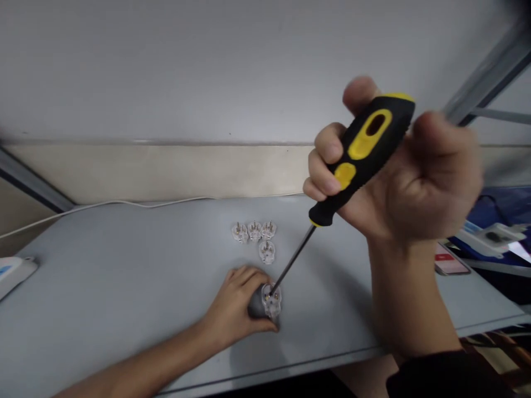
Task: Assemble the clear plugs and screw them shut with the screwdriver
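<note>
Item: grey electrical plug (269, 304) with clear face, on the grey table (124, 265), grasped by the left hand (232, 304). Right hand (409, 182) clenched a black-and-yellow screwdriver (367, 146), tip touching the plug's face. Four clear plug parts (254, 239) lay farther off.

Room runs leftward over the pale grey desk (124, 265), back to a thin white cable (124, 203); four clear plastic plug bodies (254, 237) and a thin steel screwdriver shaft (294, 257) block the way above the left hand (234, 301).
</note>
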Demonstrator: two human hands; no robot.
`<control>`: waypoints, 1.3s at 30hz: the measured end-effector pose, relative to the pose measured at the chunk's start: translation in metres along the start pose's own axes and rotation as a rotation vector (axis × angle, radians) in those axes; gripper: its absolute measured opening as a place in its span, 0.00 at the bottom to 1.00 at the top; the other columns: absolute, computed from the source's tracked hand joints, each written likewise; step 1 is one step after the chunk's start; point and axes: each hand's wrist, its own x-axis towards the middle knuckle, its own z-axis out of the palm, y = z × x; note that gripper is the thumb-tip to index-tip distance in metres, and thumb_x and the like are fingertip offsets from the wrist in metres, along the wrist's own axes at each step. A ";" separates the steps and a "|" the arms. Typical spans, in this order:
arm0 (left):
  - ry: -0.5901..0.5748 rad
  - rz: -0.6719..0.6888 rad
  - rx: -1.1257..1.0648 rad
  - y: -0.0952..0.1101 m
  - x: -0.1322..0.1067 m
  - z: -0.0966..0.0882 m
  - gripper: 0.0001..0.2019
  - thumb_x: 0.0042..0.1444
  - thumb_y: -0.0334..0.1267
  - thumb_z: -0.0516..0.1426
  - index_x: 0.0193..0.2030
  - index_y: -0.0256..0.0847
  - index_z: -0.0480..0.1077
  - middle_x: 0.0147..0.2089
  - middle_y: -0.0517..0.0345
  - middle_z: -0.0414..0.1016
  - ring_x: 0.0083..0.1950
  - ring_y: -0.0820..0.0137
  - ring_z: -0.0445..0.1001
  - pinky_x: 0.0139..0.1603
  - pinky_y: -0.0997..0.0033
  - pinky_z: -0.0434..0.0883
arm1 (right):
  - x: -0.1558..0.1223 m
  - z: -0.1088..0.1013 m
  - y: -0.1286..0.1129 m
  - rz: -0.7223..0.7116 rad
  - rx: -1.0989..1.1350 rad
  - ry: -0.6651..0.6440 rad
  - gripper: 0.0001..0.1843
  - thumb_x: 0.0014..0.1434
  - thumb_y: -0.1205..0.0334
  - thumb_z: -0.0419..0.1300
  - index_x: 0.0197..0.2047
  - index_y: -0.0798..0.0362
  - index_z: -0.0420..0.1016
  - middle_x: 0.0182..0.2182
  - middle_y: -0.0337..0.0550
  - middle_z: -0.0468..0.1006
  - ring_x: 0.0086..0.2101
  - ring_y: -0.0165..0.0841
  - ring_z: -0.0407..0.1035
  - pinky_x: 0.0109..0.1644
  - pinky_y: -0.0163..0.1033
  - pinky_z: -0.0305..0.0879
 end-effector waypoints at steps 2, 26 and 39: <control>0.000 -0.002 0.007 0.001 0.000 0.000 0.32 0.34 0.46 0.73 0.45 0.43 0.68 0.46 0.53 0.76 0.47 0.55 0.73 0.46 0.55 0.66 | 0.000 -0.003 0.000 0.035 0.016 0.020 0.12 0.57 0.52 0.54 0.42 0.47 0.68 0.38 0.38 0.72 0.36 0.31 0.70 0.40 0.41 0.70; -0.029 0.010 -0.001 -0.003 -0.001 -0.001 0.29 0.36 0.47 0.72 0.44 0.43 0.68 0.43 0.54 0.74 0.46 0.56 0.72 0.46 0.55 0.65 | -0.002 -0.008 -0.006 0.003 -0.018 0.063 0.09 0.54 0.58 0.62 0.38 0.49 0.69 0.36 0.35 0.74 0.43 0.31 0.72 0.47 0.36 0.73; -0.046 -0.017 -0.006 -0.003 0.001 -0.001 0.30 0.35 0.44 0.73 0.44 0.42 0.67 0.43 0.56 0.73 0.46 0.56 0.71 0.46 0.56 0.64 | -0.001 -0.005 -0.002 -0.067 0.079 0.121 0.07 0.52 0.63 0.62 0.33 0.48 0.67 0.33 0.33 0.73 0.33 0.27 0.71 0.36 0.33 0.72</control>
